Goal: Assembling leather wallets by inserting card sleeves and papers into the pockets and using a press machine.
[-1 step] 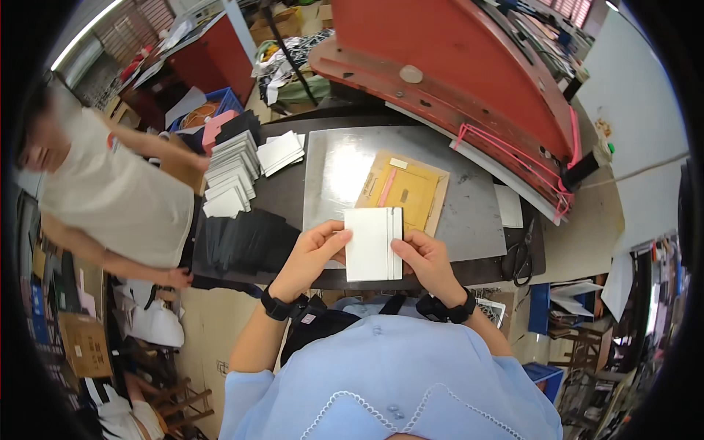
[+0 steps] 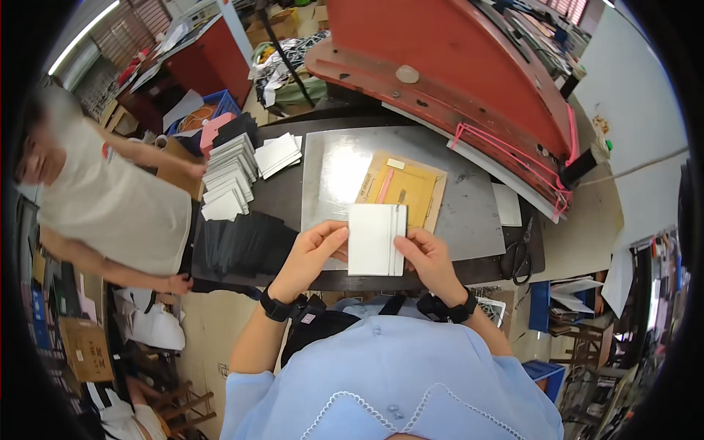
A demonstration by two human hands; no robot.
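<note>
Between my two hands I hold a thin stack of white cards [image 2: 374,239], just above the near edge of a grey metal plate [image 2: 473,202]. My left hand [image 2: 312,253] grips the stack's left edge and my right hand [image 2: 429,257] grips its right edge. Each wrist carries a black band. A brown cardboard template [image 2: 405,187] with a pink strip lies on the plate right behind the cards.
A big red press [image 2: 455,66] rises behind the plate. Stacks of white cards [image 2: 229,174] and black cards [image 2: 246,242] fill the dark table at left. Scissors [image 2: 521,258] lie at right. Another person in a pale shirt [image 2: 110,209] stands at left.
</note>
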